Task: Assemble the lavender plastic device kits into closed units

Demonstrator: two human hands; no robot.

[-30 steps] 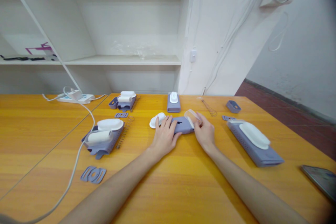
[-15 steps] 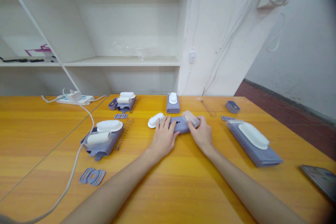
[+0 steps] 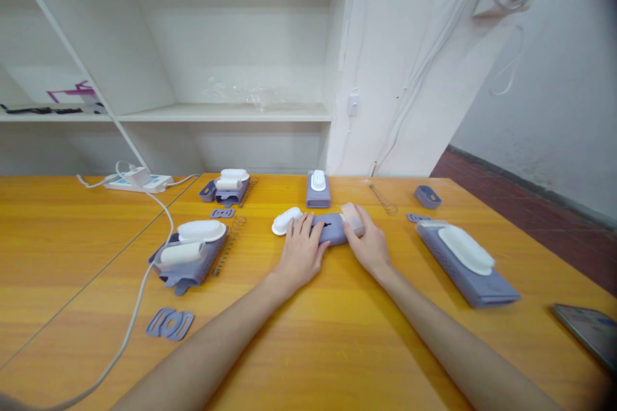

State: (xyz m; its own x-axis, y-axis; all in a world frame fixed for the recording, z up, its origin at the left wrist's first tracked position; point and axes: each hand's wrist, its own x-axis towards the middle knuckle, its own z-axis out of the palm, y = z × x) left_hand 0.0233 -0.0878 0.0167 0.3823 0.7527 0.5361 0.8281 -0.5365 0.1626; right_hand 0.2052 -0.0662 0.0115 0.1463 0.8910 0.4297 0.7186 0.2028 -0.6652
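A grey-purple plastic casing (image 3: 332, 229) with a dark slot in its top lies crosswise in front of me. My left hand (image 3: 301, 247) is closed over its left end, fingers on top and thumb along the near side. At its right end is a pale translucent plastic cover (image 3: 353, 218), gripped between the thumb and fingers of my right hand (image 3: 370, 243). My right fingers partly hide how cover and casing meet. Just left of my left fingertips, a white oval ribbed piece (image 3: 286, 221) rests on the table, close to the casing.
Grey-purple casings with white oval pieces stand left (image 3: 195, 263), back left (image 3: 231, 189), back centre (image 3: 318, 191) and right (image 3: 467, 266). Coil springs (image 3: 230, 244), flat grey plates (image 3: 170, 324) and a phone (image 3: 588, 331) lie around. A white cable (image 3: 139, 295) runs from a power strip (image 3: 138, 180).
My right hand has shifted slightly left, and the translucent cover now sits more upright and shows less beside my fingers. My left hand and the casing have hardly moved.
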